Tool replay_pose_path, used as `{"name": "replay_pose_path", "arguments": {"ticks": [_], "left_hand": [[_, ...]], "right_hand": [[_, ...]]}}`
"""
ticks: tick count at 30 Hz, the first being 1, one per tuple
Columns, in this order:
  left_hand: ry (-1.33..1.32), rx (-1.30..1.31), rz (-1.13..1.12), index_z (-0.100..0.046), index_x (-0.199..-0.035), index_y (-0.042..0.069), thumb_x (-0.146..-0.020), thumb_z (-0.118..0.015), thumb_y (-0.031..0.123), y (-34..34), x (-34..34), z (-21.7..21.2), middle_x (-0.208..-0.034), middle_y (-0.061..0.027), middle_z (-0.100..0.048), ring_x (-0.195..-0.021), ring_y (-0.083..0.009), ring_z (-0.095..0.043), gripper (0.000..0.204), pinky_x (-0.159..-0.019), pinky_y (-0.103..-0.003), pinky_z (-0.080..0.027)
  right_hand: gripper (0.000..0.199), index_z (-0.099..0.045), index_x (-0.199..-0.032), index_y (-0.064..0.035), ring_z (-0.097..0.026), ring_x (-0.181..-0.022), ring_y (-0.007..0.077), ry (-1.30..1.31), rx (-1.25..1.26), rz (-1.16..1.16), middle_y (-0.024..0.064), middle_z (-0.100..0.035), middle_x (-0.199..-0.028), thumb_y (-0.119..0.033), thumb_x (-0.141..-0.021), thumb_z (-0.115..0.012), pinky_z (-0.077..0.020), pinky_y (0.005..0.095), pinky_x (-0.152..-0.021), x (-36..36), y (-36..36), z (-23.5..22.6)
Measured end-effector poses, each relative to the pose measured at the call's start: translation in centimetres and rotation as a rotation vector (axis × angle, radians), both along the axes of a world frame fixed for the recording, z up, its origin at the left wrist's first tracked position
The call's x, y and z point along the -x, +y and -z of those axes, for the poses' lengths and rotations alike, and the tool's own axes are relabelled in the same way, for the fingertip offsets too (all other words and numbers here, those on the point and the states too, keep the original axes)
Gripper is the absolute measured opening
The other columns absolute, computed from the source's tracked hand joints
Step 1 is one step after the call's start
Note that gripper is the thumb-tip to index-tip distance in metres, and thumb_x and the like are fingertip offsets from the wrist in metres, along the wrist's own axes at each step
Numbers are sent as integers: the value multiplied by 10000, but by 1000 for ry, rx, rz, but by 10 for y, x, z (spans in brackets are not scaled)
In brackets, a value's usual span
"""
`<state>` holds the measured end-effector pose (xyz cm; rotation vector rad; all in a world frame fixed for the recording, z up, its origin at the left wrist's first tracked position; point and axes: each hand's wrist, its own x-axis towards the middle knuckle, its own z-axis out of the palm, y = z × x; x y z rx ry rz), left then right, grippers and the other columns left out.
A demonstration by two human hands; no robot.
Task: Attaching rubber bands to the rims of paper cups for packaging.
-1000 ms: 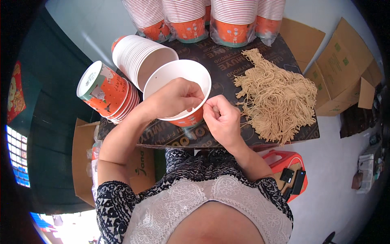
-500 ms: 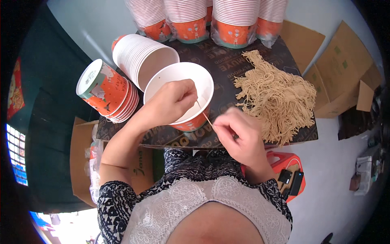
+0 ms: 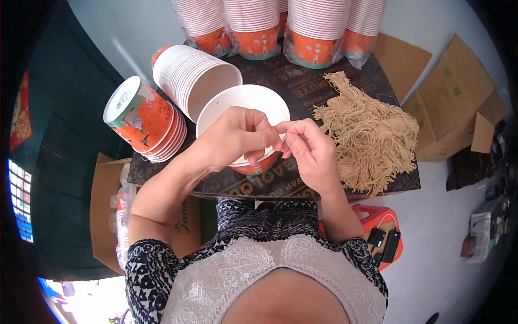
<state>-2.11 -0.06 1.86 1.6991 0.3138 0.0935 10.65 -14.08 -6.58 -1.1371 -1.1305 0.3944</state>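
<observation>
My left hand [image 3: 232,137] is closed in a pinch above the open white mouth of a paper bucket [image 3: 208,116] with an orange outside. Beside it, my right hand [image 3: 313,154] pinches too, and the fingertips of both hands meet over the bucket's near right rim. A thin beige cord runs between them; my fingers hide nearly all of it now. To the right of my right hand lies a loose heap of beige cords [image 3: 372,140] on the dark printed tabletop [image 3: 294,181].
Left of the bucket lies a nested stack of paper buckets [image 3: 189,81], and next to it several upturned ones [image 3: 143,121]. Bagged bucket stacks [image 3: 253,27] line the back edge. Cardboard boxes [image 3: 450,102] stand at right; a red stool [image 3: 391,227] is below the table's right edge.
My right hand has moved up and left to meet my left hand, which shifted slightly right. The cord stretch seen between them is now hidden by fingers.
</observation>
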Motion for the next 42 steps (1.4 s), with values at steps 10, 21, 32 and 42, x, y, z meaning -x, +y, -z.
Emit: {"name": "replay_pose_path", "arguments": {"ticks": [10,21,32,42], "left_hand": [[-22,149,-70,-648,-830,-59,-892,-640,27,2,-11,17,-705,-83,-652,-563,-115,-588,107,-517,-236,-440],[19,65,77,-653,-837,-54,-865,-681,-6,-1,-12,13,-715,-65,-639,-617,-104,-577,62,-566,-233,-437],[-19,187,77,-584,-905,-43,-897,-623,-37,-1,-14,17,-794,-85,-633,-624,-116,-568,40,-574,-230,-439],[2,90,56,-588,-875,-29,-871,-621,-31,-2,-16,17,-790,-80,-630,-647,-121,-575,33,-590,-233,-448]], "right_hand": [[35,-649,-934,-12,-608,-790,136,-192,-108,92,96,-649,-936,-7,-900,-655,-501,266,-697,-8,1,-14],[120,-626,-908,-8,-611,-683,211,-92,-17,63,86,-597,-894,28,-825,-705,-487,312,-625,-11,5,-18],[132,-638,-938,23,-610,-810,164,-506,-22,249,148,-582,-1207,58,-812,-657,-485,260,-646,-11,-19,-27],[119,-568,-854,8,-642,-881,314,-454,7,268,171,-562,-1144,70,-795,-650,-528,373,-681,2,-16,-23]]}}
